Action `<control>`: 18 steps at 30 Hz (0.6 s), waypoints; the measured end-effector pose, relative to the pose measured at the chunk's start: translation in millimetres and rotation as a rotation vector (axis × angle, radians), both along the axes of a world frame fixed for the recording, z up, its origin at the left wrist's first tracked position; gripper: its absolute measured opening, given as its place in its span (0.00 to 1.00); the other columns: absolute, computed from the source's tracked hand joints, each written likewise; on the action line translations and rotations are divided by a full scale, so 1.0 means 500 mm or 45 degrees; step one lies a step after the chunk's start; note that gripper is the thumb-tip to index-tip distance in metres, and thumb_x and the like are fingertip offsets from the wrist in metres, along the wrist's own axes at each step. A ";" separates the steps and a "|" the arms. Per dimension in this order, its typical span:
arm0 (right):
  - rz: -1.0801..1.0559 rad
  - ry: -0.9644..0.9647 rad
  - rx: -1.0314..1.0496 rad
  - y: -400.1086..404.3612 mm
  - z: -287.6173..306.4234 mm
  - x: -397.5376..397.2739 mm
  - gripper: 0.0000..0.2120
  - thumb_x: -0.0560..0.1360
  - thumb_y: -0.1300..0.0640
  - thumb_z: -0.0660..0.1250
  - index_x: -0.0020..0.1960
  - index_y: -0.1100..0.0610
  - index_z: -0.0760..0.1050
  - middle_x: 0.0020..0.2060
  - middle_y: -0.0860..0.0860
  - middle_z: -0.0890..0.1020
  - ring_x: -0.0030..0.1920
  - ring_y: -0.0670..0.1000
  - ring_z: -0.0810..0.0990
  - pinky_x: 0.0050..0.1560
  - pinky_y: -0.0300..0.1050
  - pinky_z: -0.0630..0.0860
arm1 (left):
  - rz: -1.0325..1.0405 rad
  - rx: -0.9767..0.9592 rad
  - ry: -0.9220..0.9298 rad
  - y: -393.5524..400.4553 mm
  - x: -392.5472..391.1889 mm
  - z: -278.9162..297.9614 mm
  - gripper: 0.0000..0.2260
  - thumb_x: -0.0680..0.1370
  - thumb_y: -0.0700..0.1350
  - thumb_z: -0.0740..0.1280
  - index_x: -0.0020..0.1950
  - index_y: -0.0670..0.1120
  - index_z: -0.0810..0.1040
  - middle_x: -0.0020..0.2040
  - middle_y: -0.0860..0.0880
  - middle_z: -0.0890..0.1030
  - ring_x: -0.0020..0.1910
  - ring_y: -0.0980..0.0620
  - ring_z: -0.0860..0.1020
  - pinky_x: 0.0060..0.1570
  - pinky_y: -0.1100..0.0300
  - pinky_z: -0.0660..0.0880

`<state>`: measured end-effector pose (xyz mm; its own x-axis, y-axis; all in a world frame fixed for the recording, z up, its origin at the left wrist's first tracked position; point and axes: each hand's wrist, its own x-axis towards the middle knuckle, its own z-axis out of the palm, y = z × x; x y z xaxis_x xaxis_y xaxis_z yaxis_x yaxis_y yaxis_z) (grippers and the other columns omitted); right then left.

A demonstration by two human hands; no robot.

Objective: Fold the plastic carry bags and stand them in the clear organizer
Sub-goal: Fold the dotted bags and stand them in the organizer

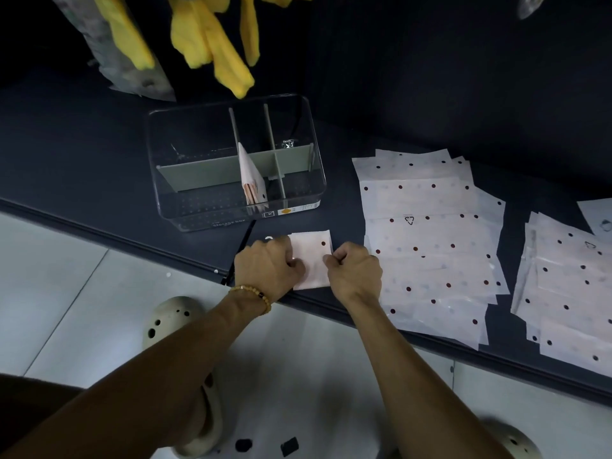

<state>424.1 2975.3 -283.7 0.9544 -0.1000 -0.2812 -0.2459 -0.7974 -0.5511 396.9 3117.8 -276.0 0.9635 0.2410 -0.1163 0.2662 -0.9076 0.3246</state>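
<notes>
Two hands (309,265) pinch one folded bag (311,256).

Illumination was dim and uneven. The dark surface (99,154) and the wall at the upper right of the frame absorbed most light, while the pale floor (66,276) at lower left read brightest. Small glare points showed on the clear organizer (185,220). Yellow cloth (212,44) at the top edge was motion-blurred. Wide-angle distortion bent lines towards the frame corners.
</notes>
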 end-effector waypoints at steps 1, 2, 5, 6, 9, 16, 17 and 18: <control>0.032 -0.008 -0.038 0.000 0.000 0.002 0.08 0.76 0.50 0.68 0.44 0.54 0.77 0.40 0.51 0.83 0.43 0.54 0.80 0.42 0.44 0.75 | -0.127 0.025 -0.079 0.003 0.000 -0.004 0.09 0.70 0.51 0.69 0.47 0.49 0.77 0.50 0.49 0.78 0.50 0.47 0.76 0.44 0.54 0.75; 0.076 -0.014 -0.073 0.000 0.001 0.006 0.08 0.76 0.50 0.68 0.45 0.55 0.77 0.41 0.52 0.82 0.45 0.55 0.80 0.43 0.46 0.76 | -0.277 0.032 -0.114 0.007 0.000 -0.009 0.14 0.71 0.49 0.69 0.56 0.48 0.77 0.59 0.47 0.75 0.59 0.46 0.72 0.53 0.50 0.74; 0.223 -0.069 -0.171 -0.004 0.010 0.017 0.08 0.76 0.50 0.67 0.48 0.54 0.76 0.45 0.53 0.82 0.48 0.56 0.80 0.42 0.46 0.74 | -0.668 0.065 0.034 0.020 0.001 -0.018 0.23 0.78 0.49 0.62 0.74 0.52 0.63 0.77 0.49 0.56 0.75 0.46 0.54 0.71 0.49 0.56; 0.268 -0.134 -0.214 -0.006 0.015 0.019 0.09 0.76 0.51 0.68 0.51 0.55 0.75 0.47 0.53 0.81 0.50 0.56 0.79 0.42 0.46 0.73 | -0.724 0.128 0.071 0.022 -0.003 -0.021 0.22 0.80 0.52 0.58 0.74 0.53 0.62 0.77 0.50 0.56 0.75 0.47 0.54 0.70 0.50 0.56; 0.369 -0.484 -0.313 -0.017 0.022 0.000 0.13 0.74 0.54 0.70 0.56 0.58 0.76 0.52 0.55 0.78 0.53 0.58 0.76 0.47 0.52 0.75 | -0.667 0.285 -0.025 0.017 -0.024 -0.018 0.17 0.81 0.54 0.56 0.68 0.51 0.70 0.70 0.49 0.69 0.64 0.46 0.68 0.58 0.52 0.66; 0.593 -0.437 -0.479 -0.050 -0.052 -0.103 0.24 0.81 0.53 0.57 0.73 0.63 0.64 0.74 0.59 0.64 0.75 0.57 0.60 0.74 0.55 0.58 | -0.539 0.387 -0.187 0.002 -0.044 -0.019 0.11 0.76 0.50 0.65 0.52 0.45 0.80 0.50 0.46 0.79 0.48 0.45 0.75 0.45 0.52 0.73; 0.610 -0.416 -0.483 -0.052 -0.059 -0.104 0.25 0.81 0.52 0.55 0.75 0.63 0.61 0.75 0.59 0.60 0.76 0.56 0.56 0.75 0.54 0.52 | -0.534 0.395 -0.177 0.002 -0.045 -0.018 0.12 0.76 0.50 0.65 0.53 0.44 0.80 0.50 0.46 0.79 0.49 0.45 0.75 0.46 0.52 0.72; 0.627 -0.395 -0.488 -0.052 -0.062 -0.104 0.26 0.82 0.51 0.53 0.76 0.63 0.57 0.76 0.58 0.56 0.77 0.55 0.52 0.75 0.53 0.48 | -0.530 0.388 -0.168 0.001 -0.046 -0.016 0.13 0.76 0.50 0.64 0.54 0.44 0.80 0.51 0.46 0.79 0.50 0.45 0.75 0.47 0.52 0.72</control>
